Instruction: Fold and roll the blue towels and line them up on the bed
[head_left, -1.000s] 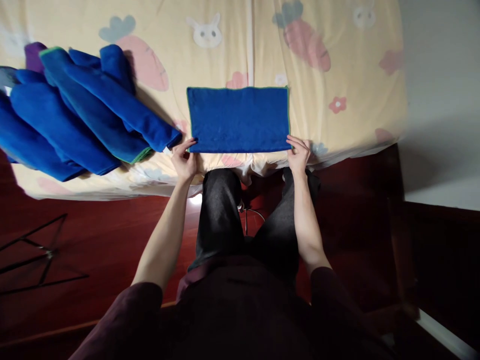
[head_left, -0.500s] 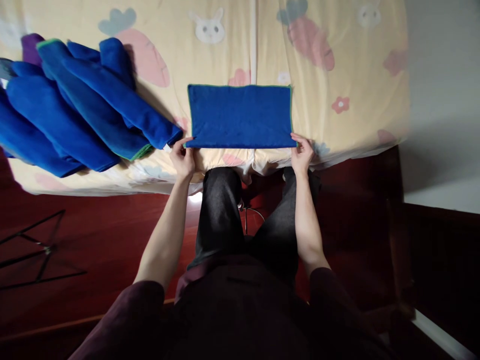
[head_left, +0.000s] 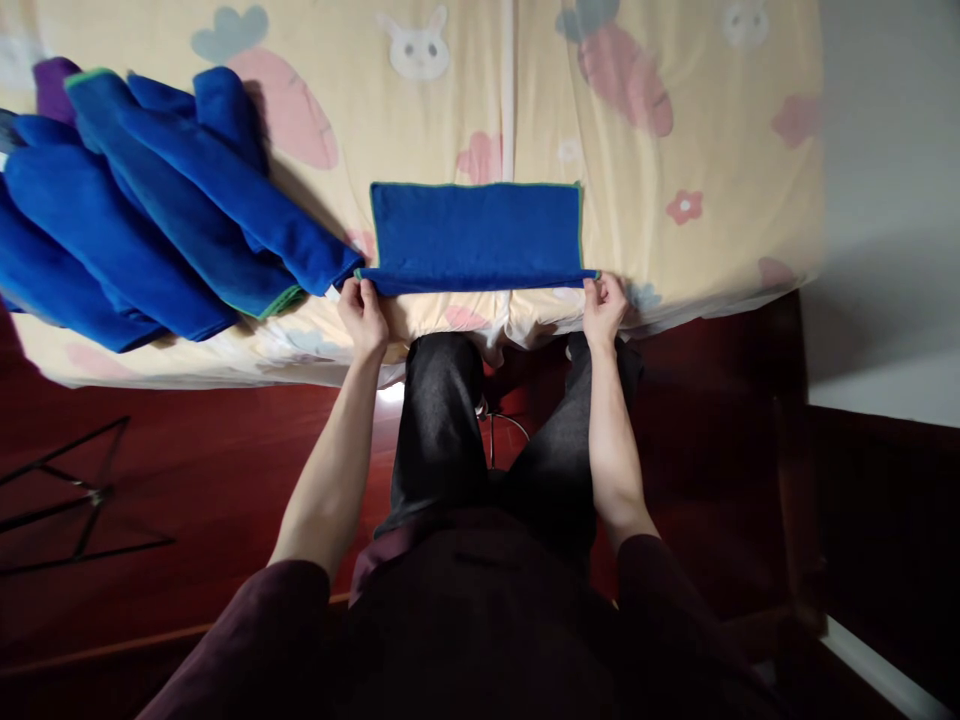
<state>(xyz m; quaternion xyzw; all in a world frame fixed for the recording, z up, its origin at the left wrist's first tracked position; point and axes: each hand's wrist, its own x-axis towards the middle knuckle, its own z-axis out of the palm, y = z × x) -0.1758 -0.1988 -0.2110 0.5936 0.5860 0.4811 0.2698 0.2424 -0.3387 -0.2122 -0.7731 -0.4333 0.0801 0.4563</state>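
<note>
A blue towel (head_left: 477, 228) with green edging lies spread near the front edge of the bed. Its near side is turned over into a narrow strip that runs from hand to hand and sticks out a little past both sides. My left hand (head_left: 364, 314) pinches the strip's left end between thumb and fingers. At the right end, my right hand (head_left: 606, 308) is closed on the strip the same way. Just left of my left hand, the end of a rolled blue towel (head_left: 247, 185) lies close by.
Several rolled blue towels (head_left: 112, 225) and a purple cloth (head_left: 54, 90) are heaped on the left of the patterned bedsheet (head_left: 720, 150). A black metal stand (head_left: 94, 495) rests on the red floor at left. A pale wall (head_left: 892, 200) rises at right.
The near edge of the towel has been folded over into a strip. The flat part looks shorter, its far edge now nearer me. Both hands have curled their fingers in on the ends.
</note>
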